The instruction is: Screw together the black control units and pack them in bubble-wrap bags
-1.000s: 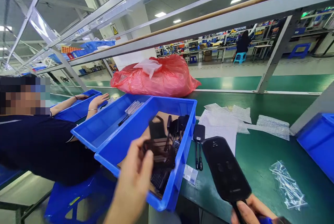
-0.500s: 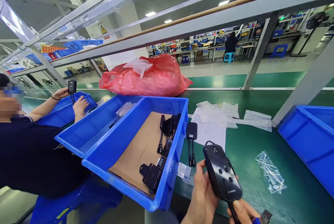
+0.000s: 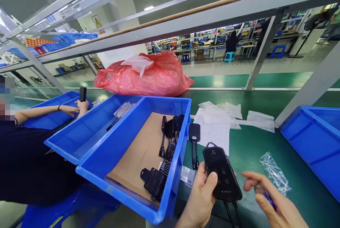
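My left hand grips a black electronic box with two cables, its thumb across the glossy front face. The box has a hanging loop at its top, and the cables run down from its lower end. To the right of the box, my right hand is apart from it, index finger and thumb spread. A small blue tool is tucked in the curled fingers of that hand, mostly hidden. Beyond the box, a similar smaller black box with two cables lies beside a printed sheet.
A blue bin at left holds several black devices on cardboard. Bubble wrap, a bag of clear pieces and another blue bin lie right. A red bag sits behind. A co-worker sits left.
My right hand has left the cable by the box and moved right, its fingers opening partly. My left thumb now lies over the box's front. The co-worker's hands have come together.
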Action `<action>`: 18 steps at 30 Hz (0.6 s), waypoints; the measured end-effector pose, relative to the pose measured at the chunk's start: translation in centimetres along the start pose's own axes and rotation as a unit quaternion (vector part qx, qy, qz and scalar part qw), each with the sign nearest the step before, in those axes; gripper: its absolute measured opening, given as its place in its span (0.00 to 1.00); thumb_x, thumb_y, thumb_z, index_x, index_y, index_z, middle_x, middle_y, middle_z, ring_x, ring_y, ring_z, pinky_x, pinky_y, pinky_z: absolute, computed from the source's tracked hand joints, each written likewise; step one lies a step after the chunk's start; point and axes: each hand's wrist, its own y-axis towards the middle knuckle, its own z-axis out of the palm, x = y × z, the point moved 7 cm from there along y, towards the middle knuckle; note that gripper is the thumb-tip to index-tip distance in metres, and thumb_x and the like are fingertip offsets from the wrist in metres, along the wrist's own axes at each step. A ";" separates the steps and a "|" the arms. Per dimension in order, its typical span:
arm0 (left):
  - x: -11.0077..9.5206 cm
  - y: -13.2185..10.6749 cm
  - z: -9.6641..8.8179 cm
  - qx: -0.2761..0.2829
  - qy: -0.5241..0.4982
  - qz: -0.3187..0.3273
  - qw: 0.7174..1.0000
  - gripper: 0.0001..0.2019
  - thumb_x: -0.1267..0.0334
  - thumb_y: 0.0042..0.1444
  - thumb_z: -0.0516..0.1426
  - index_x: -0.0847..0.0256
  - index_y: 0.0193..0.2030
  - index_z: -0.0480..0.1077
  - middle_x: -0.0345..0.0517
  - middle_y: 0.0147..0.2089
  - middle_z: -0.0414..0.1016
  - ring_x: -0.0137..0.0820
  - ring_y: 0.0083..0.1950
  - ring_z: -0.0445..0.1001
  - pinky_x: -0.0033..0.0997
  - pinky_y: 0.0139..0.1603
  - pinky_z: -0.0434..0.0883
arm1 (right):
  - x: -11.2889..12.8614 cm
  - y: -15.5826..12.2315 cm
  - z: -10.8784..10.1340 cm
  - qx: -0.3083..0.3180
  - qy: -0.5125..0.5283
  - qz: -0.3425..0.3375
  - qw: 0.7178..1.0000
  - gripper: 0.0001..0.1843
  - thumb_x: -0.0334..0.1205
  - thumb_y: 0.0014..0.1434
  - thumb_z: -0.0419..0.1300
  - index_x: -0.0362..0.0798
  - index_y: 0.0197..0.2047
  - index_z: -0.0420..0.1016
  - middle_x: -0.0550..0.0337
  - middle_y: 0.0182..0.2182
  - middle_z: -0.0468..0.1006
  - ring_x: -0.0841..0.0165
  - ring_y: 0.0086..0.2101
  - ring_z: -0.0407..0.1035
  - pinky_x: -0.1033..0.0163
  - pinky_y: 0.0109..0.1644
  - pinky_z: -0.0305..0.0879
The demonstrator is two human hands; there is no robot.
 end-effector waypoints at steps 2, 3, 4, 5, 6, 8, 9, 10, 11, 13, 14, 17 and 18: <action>0.1 -0.3 0.1 0.023 0.014 -0.004 1.000 0.27 0.46 0.62 0.63 0.62 0.60 0.67 0.58 0.53 0.81 0.46 0.58 0.79 0.45 0.58 0.75 | 1.6 1.6 -2.0 -0.059 -0.076 -0.060 0.994 0.21 0.59 0.72 0.50 0.59 0.53 0.77 0.64 0.36 0.84 0.69 0.26 0.77 0.71 0.25 0.69; 0.0 -0.5 0.1 0.031 0.027 -0.003 0.999 0.27 0.46 0.63 0.62 0.61 0.61 0.67 0.58 0.56 0.80 0.45 0.61 0.77 0.46 0.62 0.73 | 2.8 2.3 -2.5 -0.084 -0.116 -0.089 0.986 0.20 0.58 0.73 0.49 0.59 0.51 0.78 0.65 0.36 0.85 0.69 0.27 0.78 0.71 0.25 0.69; -0.1 -0.7 0.1 0.036 0.044 0.002 0.998 0.27 0.46 0.64 0.61 0.61 0.62 0.66 0.59 0.59 0.78 0.46 0.63 0.74 0.47 0.66 0.70 | 4.2 2.8 -2.8 -0.107 -0.157 -0.116 0.975 0.20 0.57 0.74 0.48 0.58 0.48 0.78 0.65 0.35 0.85 0.69 0.28 0.79 0.71 0.25 0.69; -0.3 -0.8 0.1 0.037 0.066 0.007 0.997 0.27 0.45 0.64 0.61 0.61 0.63 0.66 0.59 0.62 0.75 0.46 0.65 0.72 0.47 0.68 0.68 | 5.7 3.3 -2.9 -0.127 -0.195 -0.142 0.962 0.21 0.57 0.74 0.48 0.57 0.44 0.78 0.66 0.34 0.85 0.69 0.28 0.79 0.70 0.25 0.69; -0.5 -1.0 0.0 0.034 0.089 0.013 0.995 0.28 0.45 0.64 0.60 0.61 0.63 0.66 0.59 0.64 0.73 0.47 0.67 0.70 0.47 0.69 0.66 | 7.1 3.6 -2.8 -0.144 -0.230 -0.163 0.949 0.22 0.58 0.74 0.48 0.56 0.41 0.77 0.65 0.33 0.85 0.69 0.28 0.79 0.70 0.24 0.69; -0.9 -1.3 -0.3 0.023 0.128 0.016 0.991 0.30 0.42 0.64 0.59 0.60 0.65 0.64 0.59 0.68 0.70 0.48 0.69 0.67 0.47 0.71 0.64 | 9.2 4.0 -2.4 -0.165 -0.279 -0.191 0.927 0.24 0.58 0.75 0.47 0.55 0.36 0.76 0.65 0.29 0.83 0.69 0.26 0.78 0.68 0.21 0.66; -1.0 -1.4 -0.4 0.015 0.142 0.015 0.990 0.31 0.41 0.64 0.58 0.60 0.66 0.63 0.60 0.69 0.69 0.48 0.70 0.66 0.47 0.71 0.63 | 9.8 4.2 -2.2 -0.168 -0.297 -0.194 0.920 0.26 0.58 0.75 0.46 0.54 0.35 0.76 0.65 0.27 0.81 0.70 0.24 0.77 0.68 0.19 0.64; -1.0 -1.5 -0.6 0.007 0.155 0.014 0.988 0.33 0.41 0.65 0.58 0.60 0.67 0.63 0.60 0.70 0.68 0.48 0.71 0.65 0.47 0.72 0.63 | 10.1 4.3 -2.0 -0.171 -0.312 -0.195 0.914 0.27 0.57 0.76 0.45 0.54 0.35 0.76 0.65 0.27 0.80 0.70 0.24 0.76 0.68 0.18 0.63; -1.1 -1.6 -0.7 -0.001 0.167 0.011 0.986 0.34 0.40 0.64 0.57 0.61 0.68 0.62 0.60 0.71 0.67 0.48 0.73 0.63 0.46 0.73 0.62 | 10.3 4.4 -1.9 -0.175 -0.328 -0.196 0.907 0.27 0.57 0.76 0.45 0.54 0.34 0.76 0.64 0.26 0.80 0.70 0.23 0.76 0.68 0.18 0.62; -1.0 -1.9 -0.9 -0.015 0.190 0.006 0.982 0.36 0.37 0.63 0.56 0.61 0.69 0.61 0.59 0.73 0.64 0.49 0.75 0.59 0.46 0.75 0.60 | 10.6 4.4 -1.8 -0.180 -0.360 -0.209 0.891 0.30 0.56 0.77 0.43 0.52 0.33 0.77 0.64 0.25 0.79 0.70 0.23 0.75 0.66 0.16 0.60; -0.9 -1.9 -1.0 -0.020 0.198 0.002 0.980 0.37 0.36 0.63 0.56 0.61 0.69 0.61 0.59 0.74 0.62 0.50 0.76 0.57 0.46 0.75 0.59 | 10.8 4.3 -1.7 -0.181 -0.376 -0.221 0.882 0.31 0.55 0.78 0.41 0.52 0.33 0.77 0.63 0.25 0.79 0.70 0.23 0.75 0.65 0.16 0.58; -0.7 -2.1 -1.2 -0.031 0.207 -0.005 0.978 0.39 0.34 0.61 0.56 0.60 0.70 0.60 0.59 0.75 0.61 0.50 0.77 0.56 0.47 0.76 0.57 | 11.9 4.2 -1.7 -0.189 -0.412 -0.258 0.853 0.37 0.49 0.79 0.35 0.51 0.32 0.80 0.62 0.24 0.80 0.70 0.23 0.73 0.62 0.17 0.53; -0.7 -2.1 -1.2 -0.034 0.206 -0.004 0.978 0.40 0.34 0.62 0.56 0.61 0.70 0.60 0.59 0.75 0.61 0.51 0.77 0.56 0.48 0.76 0.57 | 12.2 4.2 -1.8 -0.194 -0.421 -0.266 0.845 0.38 0.46 0.79 0.34 0.50 0.32 0.80 0.62 0.25 0.81 0.70 0.23 0.73 0.61 0.17 0.52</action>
